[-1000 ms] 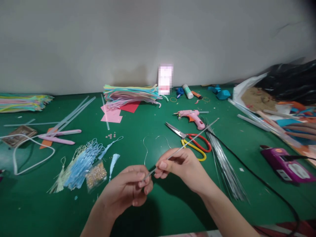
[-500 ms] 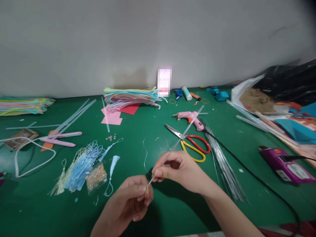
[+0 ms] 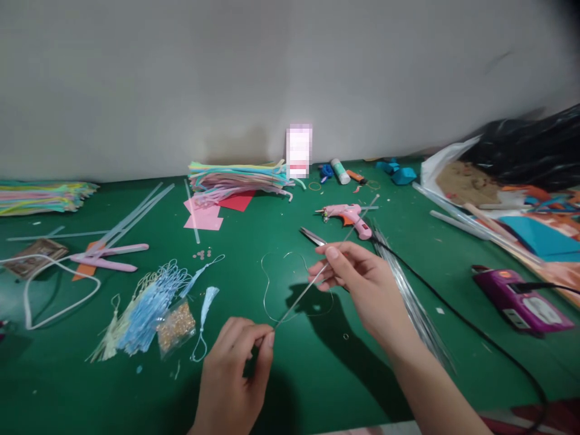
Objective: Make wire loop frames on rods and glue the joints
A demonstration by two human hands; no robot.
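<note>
My left hand (image 3: pixel 240 368) pinches the near end of a thin, straight silvery wire (image 3: pixel 296 302). Farther up its length, my right hand (image 3: pixel 362 287) grips the same wire between thumb and fingers, and the far end slants toward a pink glue gun (image 3: pixel 347 215). Beneath it on the table lies a thin curved wire (image 3: pixel 267 289) bent into a loop shape. The scissors' blades (image 3: pixel 312 235) show past my right hand, which hides their handles. To the right of that hand spreads a bundle of straight metal wires (image 3: pixel 419 308).
Left of my hands are blue tassels (image 3: pixel 147 320), a bag of gold beads (image 3: pixel 176 326) and a pink flat iron (image 3: pixel 109 258). Pipe cleaners (image 3: pixel 240 181) lie by the wall. A black cord (image 3: pixel 448 305) crosses the right side near a purple power strip (image 3: pixel 521 302).
My right hand has slid up along the wire, away from my left hand, and now covers the scissors' handles. My left hand has turned to a palm-down pinch. The view shifted slightly.
</note>
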